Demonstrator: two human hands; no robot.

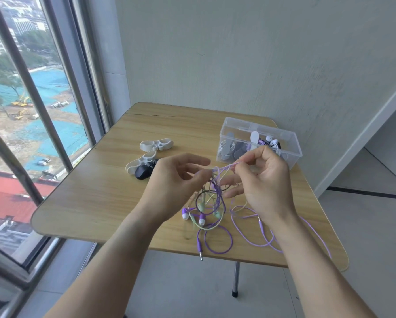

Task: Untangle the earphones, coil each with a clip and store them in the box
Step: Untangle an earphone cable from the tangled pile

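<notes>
A tangle of earphones [212,203] in purple, pale green and dark cords hangs from my hands above the wooden table [105,193]. My left hand [176,182] pinches the cords at the knot. My right hand [264,180] pinches a light purple strand and holds it taut toward the left hand. Purple loops and a jack plug [200,251] trail over the table's front edge. Two white clips [156,144] [139,162] and a black clip [144,172] lie at the left. The clear plastic box [260,143] at the right holds several coiled, clipped earphones.
A window with a metal frame runs along the left side of the table. A grey wall stands behind it. The table's rounded front edge is close to my arms, and one table leg [236,281] shows below.
</notes>
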